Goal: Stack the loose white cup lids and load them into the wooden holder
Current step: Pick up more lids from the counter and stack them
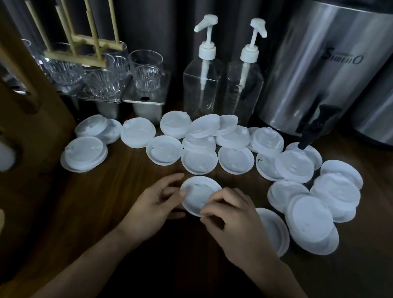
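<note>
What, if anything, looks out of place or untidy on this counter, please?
The loose white lids lie scattered and overlapping, some dome up, some upside down. One sits beneath the urn's black tap. Both hands hold one lid.

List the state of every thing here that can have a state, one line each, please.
Left hand: holding the lid by its left edge.
Right hand: gripping the same lid.
Held lid: between both hands, over the table.
Loose lids: scattered, some overlapping.
Pump bottles: upright, apparently empty.
Glasses: upright, empty.
</note>
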`<state>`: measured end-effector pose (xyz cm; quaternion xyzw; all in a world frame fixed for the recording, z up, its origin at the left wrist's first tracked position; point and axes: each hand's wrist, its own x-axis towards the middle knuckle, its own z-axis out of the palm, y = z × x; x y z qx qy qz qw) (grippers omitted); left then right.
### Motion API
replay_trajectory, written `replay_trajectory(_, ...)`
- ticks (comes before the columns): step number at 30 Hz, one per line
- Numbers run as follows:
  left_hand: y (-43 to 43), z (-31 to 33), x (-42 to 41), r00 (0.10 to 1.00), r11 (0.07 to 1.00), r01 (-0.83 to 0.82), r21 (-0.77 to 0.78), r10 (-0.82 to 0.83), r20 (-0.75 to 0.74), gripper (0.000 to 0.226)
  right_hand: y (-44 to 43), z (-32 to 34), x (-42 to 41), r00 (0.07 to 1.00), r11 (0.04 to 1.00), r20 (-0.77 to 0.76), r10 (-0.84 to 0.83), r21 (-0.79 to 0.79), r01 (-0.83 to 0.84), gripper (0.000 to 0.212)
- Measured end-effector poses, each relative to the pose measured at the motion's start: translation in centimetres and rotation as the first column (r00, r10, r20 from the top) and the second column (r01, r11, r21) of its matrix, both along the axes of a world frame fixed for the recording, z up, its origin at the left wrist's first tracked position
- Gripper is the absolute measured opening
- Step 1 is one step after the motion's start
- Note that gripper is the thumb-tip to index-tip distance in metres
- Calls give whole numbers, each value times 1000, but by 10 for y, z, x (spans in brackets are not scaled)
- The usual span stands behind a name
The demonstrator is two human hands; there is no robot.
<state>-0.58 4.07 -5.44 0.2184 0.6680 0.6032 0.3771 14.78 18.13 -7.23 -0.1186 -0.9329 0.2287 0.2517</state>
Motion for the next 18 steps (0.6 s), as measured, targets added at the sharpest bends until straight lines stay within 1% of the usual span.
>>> replay_trajectory(2, 1, -2, -2, 1000, 1000, 7, 7, -7, -4, 39, 0, 1, 4, 999, 1000, 31, 29, 4, -29, 15)
replay_trajectory(5, 1, -3, -1, 1000, 1000, -5, 26, 5, -8, 37, 0, 6, 15, 998, 999, 55, 39, -7, -39, 16)
replay_trajectory(7, 0, -5, 1, 999, 999, -23, 35, 24, -29, 36, 4, 11, 25, 999, 1000, 43, 0, -20, 1, 17)
replay_trajectory(10, -1, -8, 4, 995, 997, -48, 58, 53, -86, 32, 20, 18, 39, 992, 994, 55, -110, -4, 111, 19)
replay_trajectory(11, -2, -9, 4, 994, 996, -58, 70, 64, -93, 31, 26, 19, 42, 986, 987, 63, -156, 36, 154, 20)
replay_trajectory(13, -3, -10, 5, 992, 994, -70, 86, 79, -100, 29, 39, 21, 44, 965, 960, 102, -241, 171, 222, 25)
replay_trajectory(15, -4, -9, 7, 991, 993, -71, 93, 81, -106, 28, 51, 22, 44, 953, 935, 141, -267, 279, 220, 29)
replay_trajectory(18, -6, -9, 8, 991, 992, -64, 106, 76, -112, 26, 60, 20, 42, 945, 921, 190, -266, 340, 191, 29)
